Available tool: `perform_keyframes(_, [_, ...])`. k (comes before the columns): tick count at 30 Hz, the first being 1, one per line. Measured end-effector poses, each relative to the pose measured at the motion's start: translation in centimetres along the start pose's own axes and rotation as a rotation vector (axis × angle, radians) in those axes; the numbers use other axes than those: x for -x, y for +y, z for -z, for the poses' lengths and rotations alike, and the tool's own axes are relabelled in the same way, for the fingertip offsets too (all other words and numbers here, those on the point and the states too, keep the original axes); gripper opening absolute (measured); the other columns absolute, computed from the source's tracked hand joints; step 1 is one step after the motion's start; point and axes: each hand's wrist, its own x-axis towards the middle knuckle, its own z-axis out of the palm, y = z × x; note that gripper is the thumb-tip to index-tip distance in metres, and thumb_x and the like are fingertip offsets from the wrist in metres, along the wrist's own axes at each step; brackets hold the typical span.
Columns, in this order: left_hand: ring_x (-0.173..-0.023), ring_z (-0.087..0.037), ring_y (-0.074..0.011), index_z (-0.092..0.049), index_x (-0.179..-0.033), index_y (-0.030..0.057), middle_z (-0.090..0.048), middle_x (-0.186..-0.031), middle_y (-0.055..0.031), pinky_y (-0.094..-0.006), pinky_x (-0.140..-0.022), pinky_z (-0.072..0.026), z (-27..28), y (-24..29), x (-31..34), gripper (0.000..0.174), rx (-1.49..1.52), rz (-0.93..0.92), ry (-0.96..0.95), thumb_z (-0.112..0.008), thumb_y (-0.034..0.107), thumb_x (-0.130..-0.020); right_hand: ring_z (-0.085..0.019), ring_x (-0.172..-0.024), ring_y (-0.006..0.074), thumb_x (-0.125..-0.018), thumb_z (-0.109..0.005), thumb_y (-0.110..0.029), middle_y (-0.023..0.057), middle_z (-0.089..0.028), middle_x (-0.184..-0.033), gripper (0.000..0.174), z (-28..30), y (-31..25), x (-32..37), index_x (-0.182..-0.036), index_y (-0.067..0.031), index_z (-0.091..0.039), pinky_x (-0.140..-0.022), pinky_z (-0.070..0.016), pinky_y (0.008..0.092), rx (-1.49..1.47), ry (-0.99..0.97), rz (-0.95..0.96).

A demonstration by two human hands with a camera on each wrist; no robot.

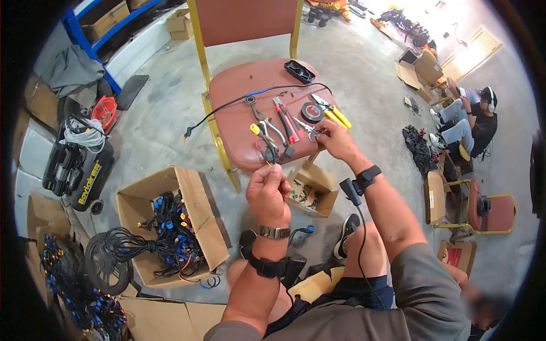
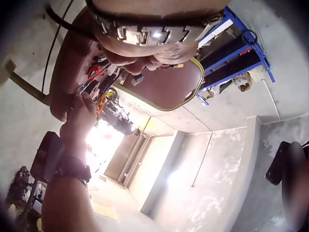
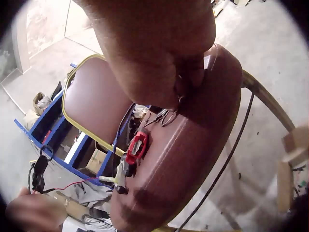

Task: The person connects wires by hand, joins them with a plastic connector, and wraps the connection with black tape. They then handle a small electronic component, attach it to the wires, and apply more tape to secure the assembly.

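Note:
In the head view, my left hand [image 1: 268, 196] pinches a short wire harness by its thin wires, in front of the chair seat. The harness has a yellow connector [image 1: 255, 129] and, in the right wrist view, a black connector [image 3: 38, 175] with a red wire. My right hand [image 1: 341, 142] is low at the seat's front right, its fingertips gripping the handles of small scissors [image 1: 307, 130]. Beside the scissors lie a red utility knife [image 1: 289, 122], grey-handled pliers [image 1: 276, 132], a roll of black tape [image 1: 312, 112] and yellow-handled wire strippers [image 1: 339, 116].
A black cable [image 1: 219, 107] crosses the chair seat [image 1: 227, 136], near a black tray [image 1: 299, 72]. Below stand a small cardboard box [image 1: 327, 203] and a larger box [image 1: 133, 204] of wire harnesses. Another person [image 1: 483, 122] sits at the right.

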Motion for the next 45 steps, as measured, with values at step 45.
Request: perform_keyframes(45, [-0.068,-0.062,-0.0102,-0.069,-0.086,-0.0032,-0.070,-0.077,-0.0067,-0.0300,-0.063,-0.0525,-0.1,-1.3,1.4,0.015,-0.583,-0.052,-0.560,-0.075,0.010,-0.081,-0.060,-0.067,0.0117,-0.083,-0.056,0.000,0.0007,-0.066,-0.074,0.016,-6.5,7.7,17.4,-0.086,-0.0032,-0.071,-0.059,-0.0481,0.0283,-0.230,-0.595,-0.376])
